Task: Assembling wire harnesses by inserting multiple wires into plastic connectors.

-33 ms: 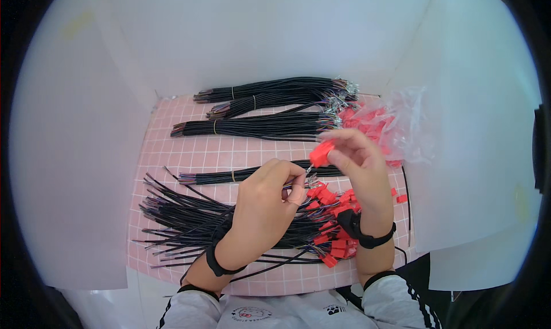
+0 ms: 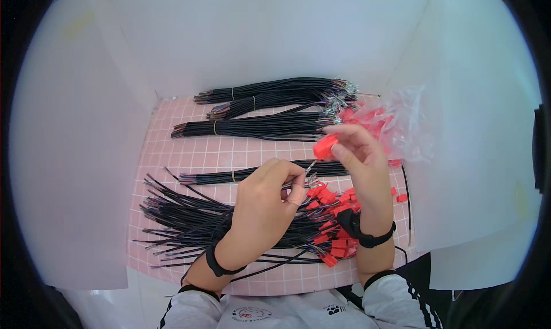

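Observation:
My left hand [image 2: 270, 191] pinches a wire between thumb and forefinger. The wire's silvery metal terminal [image 2: 310, 168] sticks out past the fingertips, up and to the right. My right hand [image 2: 364, 157] holds a red plastic connector housing [image 2: 325, 148] between thumb and fingers, just above the terminal and apart from it. Under my left hand and wrist lies a loose heap of black cables [image 2: 183, 214]. Red connector housings [image 2: 338, 248] sit among the heap's right-hand ends. Behind my hands runs a tied bundle of black cables [image 2: 212, 177], partly hidden by the left one.
Three more cable bundles [image 2: 275, 125] lie at the back of the pink tiled-pattern tabletop [image 2: 166, 145], bare terminals to the right. A clear plastic bag [image 2: 410, 128] of red housings is at the back right. White panels [image 2: 270, 36] stand behind and at both sides.
My right hand has shifted slightly to the right with the red housing, widening its gap from the terminal. My left hand stays in place.

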A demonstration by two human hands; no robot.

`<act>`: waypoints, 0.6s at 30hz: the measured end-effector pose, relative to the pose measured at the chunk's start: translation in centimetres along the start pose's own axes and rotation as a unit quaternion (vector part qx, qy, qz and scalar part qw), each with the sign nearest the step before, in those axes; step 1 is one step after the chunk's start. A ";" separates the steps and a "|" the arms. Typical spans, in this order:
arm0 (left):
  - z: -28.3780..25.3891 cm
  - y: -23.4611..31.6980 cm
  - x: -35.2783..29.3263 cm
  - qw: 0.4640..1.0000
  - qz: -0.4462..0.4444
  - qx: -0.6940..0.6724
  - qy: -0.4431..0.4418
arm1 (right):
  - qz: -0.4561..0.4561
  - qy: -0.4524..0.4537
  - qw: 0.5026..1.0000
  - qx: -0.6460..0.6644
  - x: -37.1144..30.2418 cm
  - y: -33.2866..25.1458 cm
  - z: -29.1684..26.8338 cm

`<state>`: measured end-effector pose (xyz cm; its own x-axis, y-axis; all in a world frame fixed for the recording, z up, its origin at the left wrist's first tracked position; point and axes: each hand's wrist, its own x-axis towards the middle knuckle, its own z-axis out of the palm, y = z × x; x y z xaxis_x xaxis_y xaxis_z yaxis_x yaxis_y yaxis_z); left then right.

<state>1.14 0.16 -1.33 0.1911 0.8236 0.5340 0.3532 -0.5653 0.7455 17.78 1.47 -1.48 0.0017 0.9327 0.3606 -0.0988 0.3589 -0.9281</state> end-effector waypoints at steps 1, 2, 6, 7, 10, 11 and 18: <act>0.0 0.3 0.0 1.000 0.003 -0.002 0.013 | -0.003 0.001 1.000 0.001 0.0 0.0 -0.1; -0.1 0.6 0.0 1.000 0.006 -0.001 0.012 | 0.007 -0.001 1.000 0.029 0.1 -0.1 -0.2; -0.5 1.4 0.0 1.000 -0.001 -0.012 0.015 | 0.031 -0.033 0.997 0.066 -0.2 -0.3 -0.4; -0.6 1.5 0.0 1.000 0.006 -0.010 0.013 | 0.029 -0.032 0.997 0.068 -0.2 -0.3 -0.3; -0.5 1.5 -0.2 1.000 0.001 -0.017 0.008 | 0.029 -0.045 0.996 0.072 -0.3 -0.3 -0.2; -0.4 1.6 -0.2 1.000 0.002 -0.016 0.007 | 0.029 -0.041 0.995 0.086 -0.3 -0.3 -0.1; -0.6 1.8 -0.2 0.999 -0.014 -0.041 0.018 | 0.016 -0.043 0.994 0.103 -0.4 -0.7 -0.4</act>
<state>1.21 -1.04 0.07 0.1479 0.8379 0.5254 0.2823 -0.5449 0.7895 18.20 0.85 -1.03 -0.0890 0.9341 0.3458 -0.2993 0.3061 -0.9037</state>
